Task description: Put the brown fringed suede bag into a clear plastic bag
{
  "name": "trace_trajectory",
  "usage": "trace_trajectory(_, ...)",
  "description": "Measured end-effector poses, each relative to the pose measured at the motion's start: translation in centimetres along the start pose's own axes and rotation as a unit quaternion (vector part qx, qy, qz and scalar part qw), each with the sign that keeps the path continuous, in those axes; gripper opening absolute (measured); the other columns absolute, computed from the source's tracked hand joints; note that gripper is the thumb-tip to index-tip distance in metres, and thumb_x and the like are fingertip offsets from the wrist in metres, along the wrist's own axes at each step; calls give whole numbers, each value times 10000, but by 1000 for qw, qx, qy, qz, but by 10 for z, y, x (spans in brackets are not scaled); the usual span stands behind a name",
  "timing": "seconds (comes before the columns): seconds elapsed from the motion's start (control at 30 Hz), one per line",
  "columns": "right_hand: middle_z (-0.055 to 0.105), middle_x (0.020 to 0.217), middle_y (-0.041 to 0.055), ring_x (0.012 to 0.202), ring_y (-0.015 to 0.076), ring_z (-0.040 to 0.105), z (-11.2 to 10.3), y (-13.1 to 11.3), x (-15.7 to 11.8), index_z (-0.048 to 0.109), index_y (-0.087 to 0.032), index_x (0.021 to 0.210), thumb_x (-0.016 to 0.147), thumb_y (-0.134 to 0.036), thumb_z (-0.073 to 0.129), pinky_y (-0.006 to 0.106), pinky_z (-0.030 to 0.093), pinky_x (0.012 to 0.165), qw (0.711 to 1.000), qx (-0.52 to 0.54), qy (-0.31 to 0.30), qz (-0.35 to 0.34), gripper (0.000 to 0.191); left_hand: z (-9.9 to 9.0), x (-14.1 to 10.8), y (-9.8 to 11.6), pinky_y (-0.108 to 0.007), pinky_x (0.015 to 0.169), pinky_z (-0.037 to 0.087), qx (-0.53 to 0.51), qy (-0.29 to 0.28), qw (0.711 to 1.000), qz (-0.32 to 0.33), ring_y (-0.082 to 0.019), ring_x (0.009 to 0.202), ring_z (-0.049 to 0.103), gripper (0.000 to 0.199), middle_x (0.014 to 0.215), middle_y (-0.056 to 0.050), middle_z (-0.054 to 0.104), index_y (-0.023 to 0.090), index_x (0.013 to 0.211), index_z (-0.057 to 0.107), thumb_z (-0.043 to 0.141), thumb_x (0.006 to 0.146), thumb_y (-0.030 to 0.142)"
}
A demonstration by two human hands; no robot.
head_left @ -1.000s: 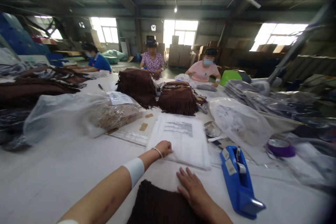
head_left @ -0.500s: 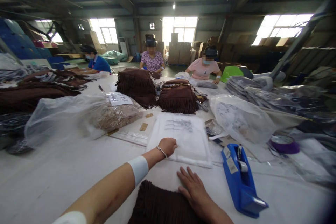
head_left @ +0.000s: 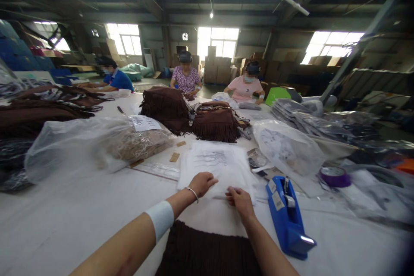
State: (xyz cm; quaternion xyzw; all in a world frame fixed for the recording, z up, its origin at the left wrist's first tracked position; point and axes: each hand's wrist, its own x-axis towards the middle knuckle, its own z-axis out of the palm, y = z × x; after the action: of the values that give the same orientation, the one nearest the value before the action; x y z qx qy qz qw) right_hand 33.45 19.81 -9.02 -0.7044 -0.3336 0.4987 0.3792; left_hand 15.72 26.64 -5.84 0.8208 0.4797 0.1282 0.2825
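A stack of clear plastic bags (head_left: pixel 216 161) with printed lines lies on the white table (head_left: pixel 64 211) in front of me. My left hand (head_left: pixel 202 182) grips the top bag at its near edge, fingers curled on it. My right hand (head_left: pixel 238 198) pinches the same near edge a little to the right. A folded brown fringed garment (head_left: pixel 207 252) lies just below both forearms at the table's near edge.
A blue tape dispenser (head_left: pixel 286 220) stands right of my right hand, a purple tape roll (head_left: pixel 334 177) further right. Filled plastic bags (head_left: pixel 93 144) lie to the left, brown fringed piles (head_left: pixel 190 114) behind. Three people work at the far end.
My right hand left the brown garment and moved forward onto the near edge of the plastic bags. The left hand stayed on the stack; its fingers closed on the top bag.
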Motion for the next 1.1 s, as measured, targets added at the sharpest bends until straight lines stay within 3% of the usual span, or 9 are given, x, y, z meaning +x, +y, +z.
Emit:
trace_trajectory(0.17,656,617,131,449,146,573,-5,-10,-5,620,-88,714,759,-596,537,239,439,405,994,0,-88,63,517,-8,16,2,-271,701,391,6,31,999,-7,-179,767,581,254,816,-64,666,162,784,664,464,872,290)
trace_trajectory(0.27,685,741,119,539,163,622,-5,-26,-10,642,-106,869,738,-630,552,248,470,463,992,11,-119,27,547,-3,14,14,-269,704,385,4,46,999,10,-179,775,560,226,811,-62,643,159,773,638,494,856,312)
trace_trajectory(0.37,681,854,66,694,154,638,-2,-37,-9,630,-153,908,732,-583,595,236,487,585,995,25,-88,-48,465,6,6,24,-261,704,380,3,49,998,30,-173,779,540,197,803,-56,616,157,746,601,524,840,313)
trace_trajectory(0.47,626,646,28,608,127,573,-1,-35,-5,612,-135,698,719,-542,620,226,445,573,993,19,-48,-105,408,8,4,24,-247,651,374,1,47,998,30,-160,720,530,201,747,-32,600,161,693,567,589,799,331)
trace_trajectory(0.67,615,657,27,636,135,582,-14,-10,-5,555,-154,682,758,-548,539,239,453,598,995,8,17,-96,402,-17,14,11,-224,610,392,-5,81,997,-20,-138,673,572,134,728,-19,626,165,776,538,494,864,255)
trace_trajectory(0.87,650,644,87,543,184,606,-17,-40,-67,641,-117,732,775,-593,514,299,473,524,985,-58,-150,-57,494,-28,-3,38,-253,642,410,39,93,995,21,-176,754,626,207,851,-41,656,194,1013,525,431,850,109)
trace_trajectory(0.93,678,770,91,684,210,635,-21,-66,-90,666,-146,860,846,-541,455,337,497,650,963,-134,-130,-192,449,-28,-15,50,-264,667,427,56,92,992,60,-189,793,627,216,896,-41,652,209,1048,523,434,865,137)
trace_trajectory(1.0,660,1019,85,979,248,585,-28,-90,-101,634,-202,1072,863,-405,500,396,426,898,892,-264,-10,-366,322,-26,-27,61,-275,684,445,89,99,985,113,-196,812,627,192,888,-45,650,203,1050,527,399,907,193)
trace_trajectory(1.1,643,1020,73,1053,268,516,-39,-107,-94,638,-228,1098,789,-158,551,421,344,964,774,-479,69,-408,329,-25,-42,72,-292,656,469,157,80,967,185,-205,756,635,252,809,-62,650,170,998,549,333,954,291)
